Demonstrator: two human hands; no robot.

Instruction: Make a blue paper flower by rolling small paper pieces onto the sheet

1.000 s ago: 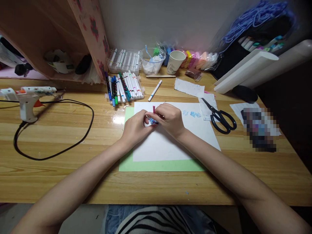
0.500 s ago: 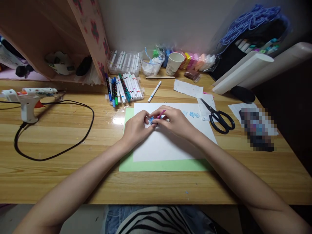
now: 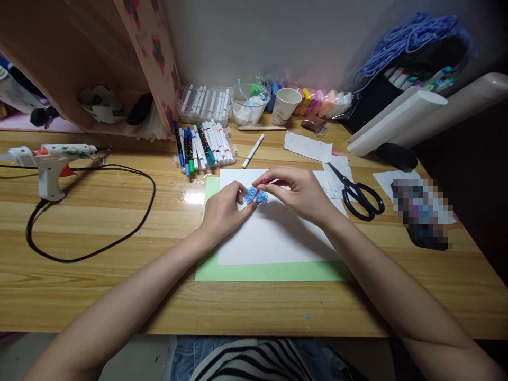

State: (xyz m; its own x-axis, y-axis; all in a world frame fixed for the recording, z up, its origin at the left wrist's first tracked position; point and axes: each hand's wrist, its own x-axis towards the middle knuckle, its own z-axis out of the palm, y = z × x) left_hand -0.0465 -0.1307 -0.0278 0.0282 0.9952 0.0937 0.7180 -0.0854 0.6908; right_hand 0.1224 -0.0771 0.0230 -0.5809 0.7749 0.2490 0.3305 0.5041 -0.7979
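Note:
A small blue, crumbly lump [image 3: 256, 196] lies on a white sheet [image 3: 273, 238] that rests on a green sheet [image 3: 206, 272]. My left hand [image 3: 222, 211] pinches the lump's left edge with closed fingers. My right hand [image 3: 297, 193] holds a thin pink stick [image 3: 260, 188] in a pinch, its lower end on the lump.
Markers in open cases [image 3: 204, 143], a loose white marker [image 3: 253, 150], a paper cup [image 3: 286, 105], a plastic tub [image 3: 248, 103] and coloured clay packs [image 3: 317, 100] stand behind. Black scissors [image 3: 359, 196] lie right on paper scraps. A glue gun [image 3: 50, 161] and its black cord [image 3: 91, 211] lie left.
The pink stick went from upright to tilted down onto the blue lump. My right hand moved right and off the lump, so more of the lump shows.

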